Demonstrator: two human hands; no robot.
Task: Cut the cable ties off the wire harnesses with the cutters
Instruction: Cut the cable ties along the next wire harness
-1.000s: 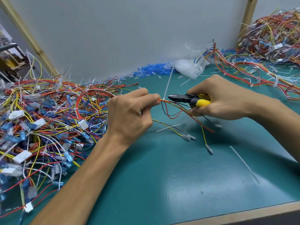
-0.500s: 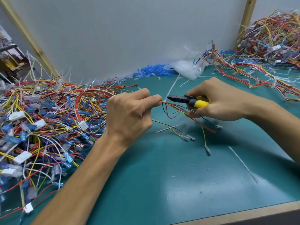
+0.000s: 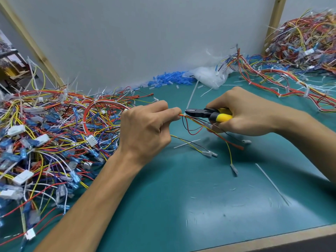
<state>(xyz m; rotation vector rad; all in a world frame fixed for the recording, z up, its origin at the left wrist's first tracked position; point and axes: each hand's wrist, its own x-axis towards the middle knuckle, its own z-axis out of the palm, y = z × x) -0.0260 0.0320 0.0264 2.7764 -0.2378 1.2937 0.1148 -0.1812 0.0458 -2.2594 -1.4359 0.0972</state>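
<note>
Cutters (image 3: 204, 113) gripped in your right hand (image 3: 249, 113) point left, tips at the cable tie (image 3: 190, 98) just beside your left hand (image 3: 145, 128), which pinches the wire harness (image 3: 219, 134).

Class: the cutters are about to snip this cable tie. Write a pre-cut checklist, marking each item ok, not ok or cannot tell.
1. Left hand pinches the wire harness beside the cable tie: ok.
2. Right hand grips the cutters by the handles: ok.
3. Cutter tips meet the tie's head: ok.
4. Only tie, no wire, between the blades: cannot tell.
5. Left fingertips away from the blades: cannot tell, very close.
6. Loose wire ends hang below the blades: ok.
</note>
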